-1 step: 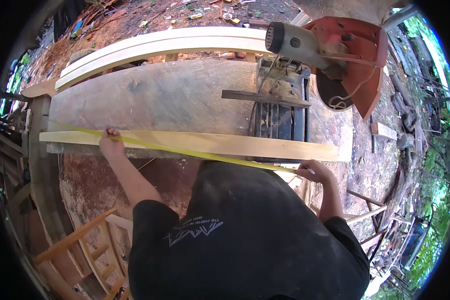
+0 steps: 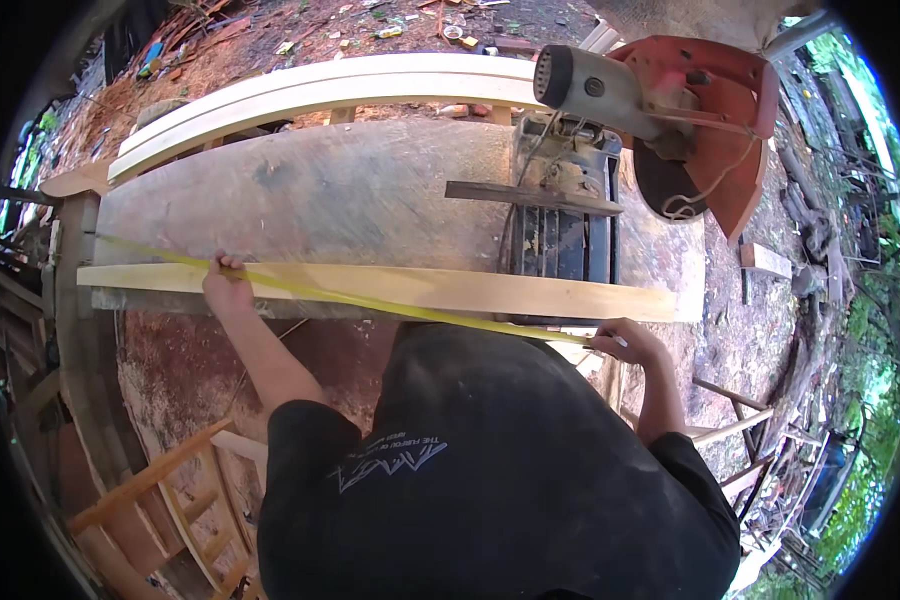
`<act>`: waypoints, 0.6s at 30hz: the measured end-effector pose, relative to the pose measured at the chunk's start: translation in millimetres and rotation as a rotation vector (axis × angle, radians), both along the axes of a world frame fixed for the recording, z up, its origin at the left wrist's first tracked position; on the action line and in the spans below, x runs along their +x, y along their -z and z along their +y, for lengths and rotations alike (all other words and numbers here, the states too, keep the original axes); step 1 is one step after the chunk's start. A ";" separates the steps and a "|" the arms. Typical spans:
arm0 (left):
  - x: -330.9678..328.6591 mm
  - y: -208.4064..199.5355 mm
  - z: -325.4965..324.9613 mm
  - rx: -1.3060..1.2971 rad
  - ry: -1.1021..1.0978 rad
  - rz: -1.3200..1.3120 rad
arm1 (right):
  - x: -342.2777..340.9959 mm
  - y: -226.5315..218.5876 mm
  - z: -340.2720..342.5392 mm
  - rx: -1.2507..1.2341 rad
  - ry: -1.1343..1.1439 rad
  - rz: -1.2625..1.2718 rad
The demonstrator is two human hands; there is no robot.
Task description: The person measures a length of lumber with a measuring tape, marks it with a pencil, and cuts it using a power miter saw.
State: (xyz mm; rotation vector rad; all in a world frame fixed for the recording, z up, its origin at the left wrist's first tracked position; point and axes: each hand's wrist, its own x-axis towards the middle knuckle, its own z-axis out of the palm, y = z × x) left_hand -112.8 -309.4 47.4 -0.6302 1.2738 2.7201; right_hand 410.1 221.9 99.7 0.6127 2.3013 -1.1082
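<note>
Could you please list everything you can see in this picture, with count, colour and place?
board: one, pale wood, lying lengthwise across the near edge of the bench
tape measure: one, yellow, stretched along the board between both hands
bench: one, grey-brown worn top, centre
chop saw: one, red guard and grey motor, upper right on the bench
curved planks: a pale stack, count unclear, along the far edge of the bench
wooden frame: one, orange-brown, on the ground lower left
scraps: several, wood and debris, on the ground at right and top
left hand: pressing the tape on the board, left of centre
right hand: holding the tape's other end near the board's right part
</note>
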 end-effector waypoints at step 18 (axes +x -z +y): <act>200.7 35.3 259.6 0.163 1.222 -0.064 | -210.6 -9.1 -164.1 0.049 0.390 0.521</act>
